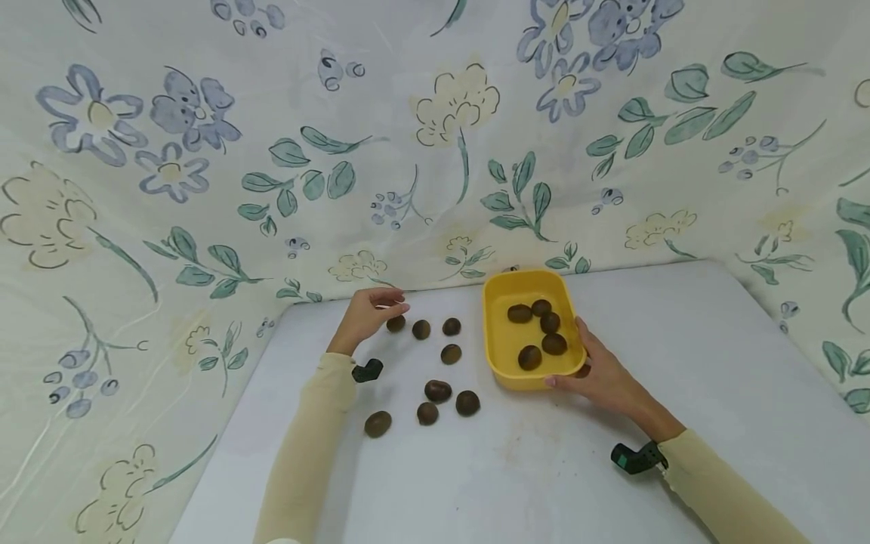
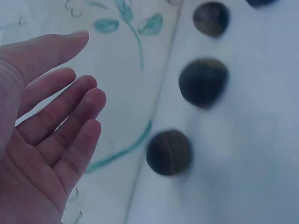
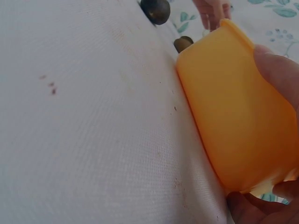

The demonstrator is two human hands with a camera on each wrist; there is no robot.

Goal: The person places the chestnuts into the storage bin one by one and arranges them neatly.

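My left hand [image 1: 370, 313] hovers at the far left of the table, beside a brown chestnut-like nut [image 1: 396, 323]. In the left wrist view its fingers are relaxed and slightly bent, and nothing is in the palm. A yellow plastic container [image 1: 503, 378] stands right of centre, with several brown nuts [image 1: 553, 344] inside. My right hand [image 1: 605, 378] grips its near right corner, thumb on the front and fingers along the right side. The right wrist view shows the container wall [image 3: 233, 112] between thumb and fingers. A dark brown patch beside the right thumb is unclear.
Several more nuts lie loose on the white table [image 1: 516, 483], among them a dark one [image 1: 467, 403] and a lighter one [image 1: 377, 424] nearer the front. Behind the table hangs a flowered cloth [image 1: 408, 151], meeting its back edge.
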